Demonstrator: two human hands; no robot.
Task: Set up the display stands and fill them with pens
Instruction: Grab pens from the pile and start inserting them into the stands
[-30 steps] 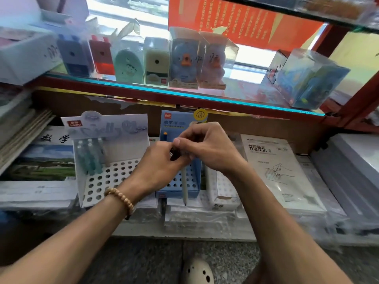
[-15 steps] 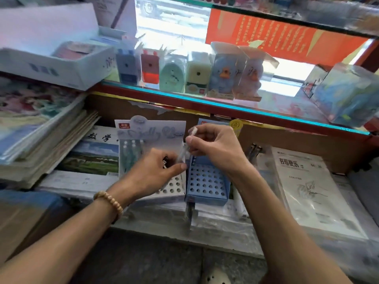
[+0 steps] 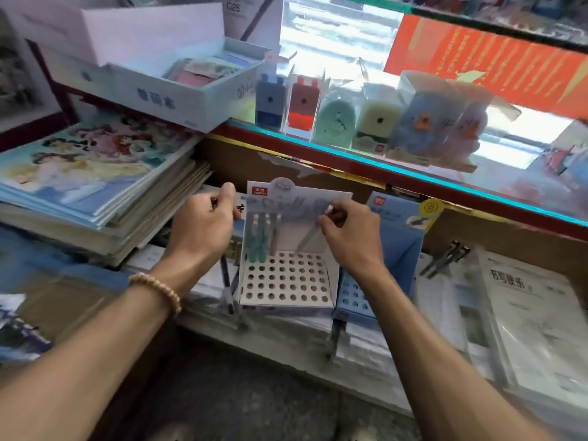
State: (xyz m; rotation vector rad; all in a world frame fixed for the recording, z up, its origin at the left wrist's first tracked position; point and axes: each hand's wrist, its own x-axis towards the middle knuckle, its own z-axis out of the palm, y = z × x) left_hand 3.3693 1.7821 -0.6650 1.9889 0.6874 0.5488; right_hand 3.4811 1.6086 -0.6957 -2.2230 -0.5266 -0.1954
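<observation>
— What do we have at the centre?
— We see the white display stand upright on the tabletop, its perforated base facing us, a few teal pens standing in the back left holes.
— And our hands?
— They are apart. Our right hand pinches a pale pen, held slanted over the stand's holes. Our left hand, just left of the stand's back card, is curled around something small and dark; we cannot tell what it is.
— What sits beside it?
— The blue display stand touches the white one's right side, partly behind our right arm. Two dark pens lie further right, near a white booklet. A stack of books lies to the left, and boxed sharpeners line the glass shelf above.
</observation>
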